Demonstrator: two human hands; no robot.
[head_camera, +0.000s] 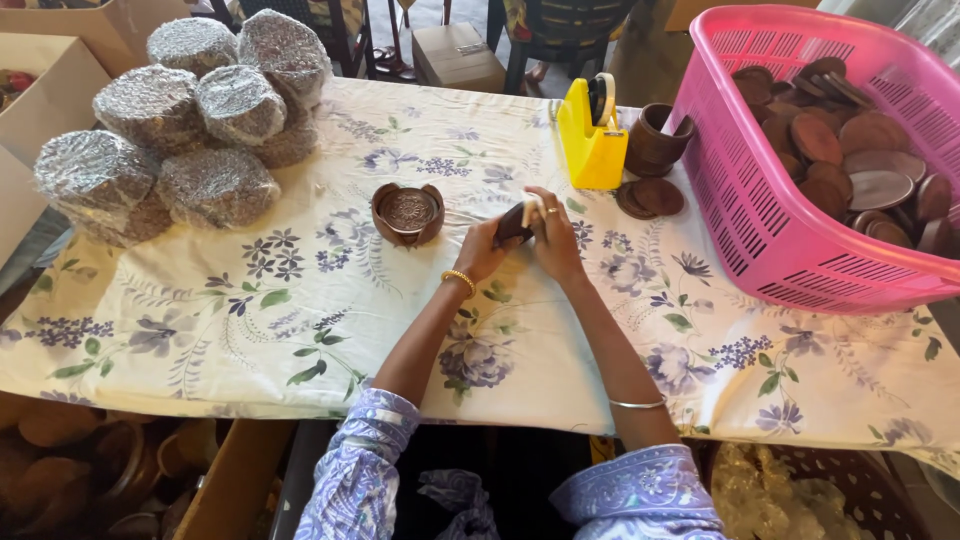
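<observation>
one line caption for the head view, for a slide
Both hands, left hand and right hand, hold a small brown piece over a floral tablecloth, pink basket alongside.

Dark brown disc (513, 222) — upright, mid-table

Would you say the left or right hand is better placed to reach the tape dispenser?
Probably the right hand: the yellow tape dispenser stands just beyond it, on its side. The left hand lies farther off.
</observation>
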